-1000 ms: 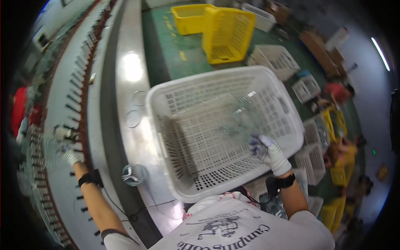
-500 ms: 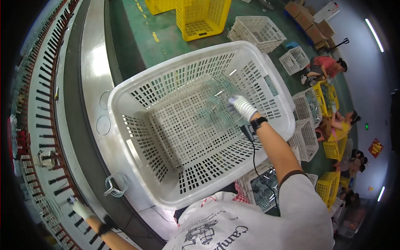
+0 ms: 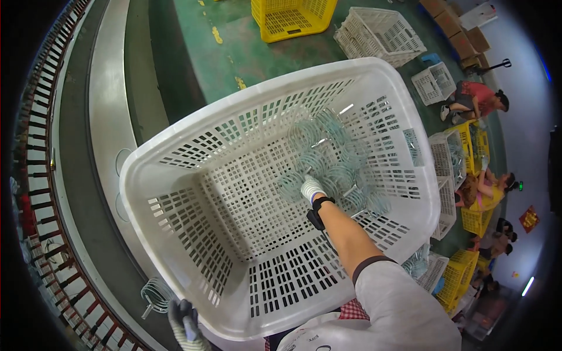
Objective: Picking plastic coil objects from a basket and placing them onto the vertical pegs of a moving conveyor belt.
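A large white plastic basket stands tilted across the middle of the view. In its right half lie several bundles of pale green wire rings with small metal bars. My right hand, in a striped white glove, reaches down among these bundles; its fingers are closed at the metal bar of a ring bundle. By the basket's lower left corner is my left hand, gloved with dark fingertips, fingers extended beside the rim and nothing visible in them. Another ring bundle sits just left of it.
A curved conveyor with dark pegs runs along the left, beside a metal ledge. Yellow crates and white crates stand on the green floor. Several people work among crates at the right.
My left hand has come from the conveyor to the basket's lower left corner. My right hand has moved leftward and down onto a ring bundle. The view has shifted.
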`<state>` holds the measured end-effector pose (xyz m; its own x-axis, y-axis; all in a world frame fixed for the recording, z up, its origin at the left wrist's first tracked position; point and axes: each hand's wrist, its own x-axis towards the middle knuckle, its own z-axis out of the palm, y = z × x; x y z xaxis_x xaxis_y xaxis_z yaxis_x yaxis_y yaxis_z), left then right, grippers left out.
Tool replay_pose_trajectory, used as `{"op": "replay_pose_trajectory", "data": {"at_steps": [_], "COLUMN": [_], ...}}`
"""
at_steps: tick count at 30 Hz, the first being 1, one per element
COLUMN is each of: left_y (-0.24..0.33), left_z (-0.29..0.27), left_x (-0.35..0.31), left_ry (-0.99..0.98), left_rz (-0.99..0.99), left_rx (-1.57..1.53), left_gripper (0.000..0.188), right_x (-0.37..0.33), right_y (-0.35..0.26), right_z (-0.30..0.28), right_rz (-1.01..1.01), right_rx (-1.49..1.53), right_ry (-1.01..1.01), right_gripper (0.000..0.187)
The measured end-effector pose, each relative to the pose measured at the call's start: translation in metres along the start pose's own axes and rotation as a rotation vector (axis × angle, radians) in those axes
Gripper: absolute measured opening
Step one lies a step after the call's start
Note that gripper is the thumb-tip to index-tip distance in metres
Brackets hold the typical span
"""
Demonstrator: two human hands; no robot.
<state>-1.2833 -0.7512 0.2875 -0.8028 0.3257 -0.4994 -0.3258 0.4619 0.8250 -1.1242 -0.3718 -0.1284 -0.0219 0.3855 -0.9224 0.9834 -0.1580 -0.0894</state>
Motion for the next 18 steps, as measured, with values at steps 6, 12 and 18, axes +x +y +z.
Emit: {"op": "replay_pose_trajectory", "data": {"at_steps": [6,12,18], "left_y": [-0.078,-0.217,-0.173], "left_z": [0.075,0.15,0.183], "left_x": [0.047,0.082,0.105], "left_ry": [-0.438,-0.471,-0.552], "left_rz": [-0.196,-0.149,0.058], "left_rx": [-0.079,0.131,-0.146], "left_gripper": [0.036,0.065,0.036], "right_x": [-0.04,-0.194,-0.268], "right_y": [-0.017,-0.026,-0.01], "right_z": [0.025,0.018,0.003], "right_rz": [-0.304,-0.415,-0.17], "right_rx": [-0.056,0.934,1.204], "right_ry": [0.011,-0.709,-1.175], "right_gripper": [0.027,0.02,0.014]}}
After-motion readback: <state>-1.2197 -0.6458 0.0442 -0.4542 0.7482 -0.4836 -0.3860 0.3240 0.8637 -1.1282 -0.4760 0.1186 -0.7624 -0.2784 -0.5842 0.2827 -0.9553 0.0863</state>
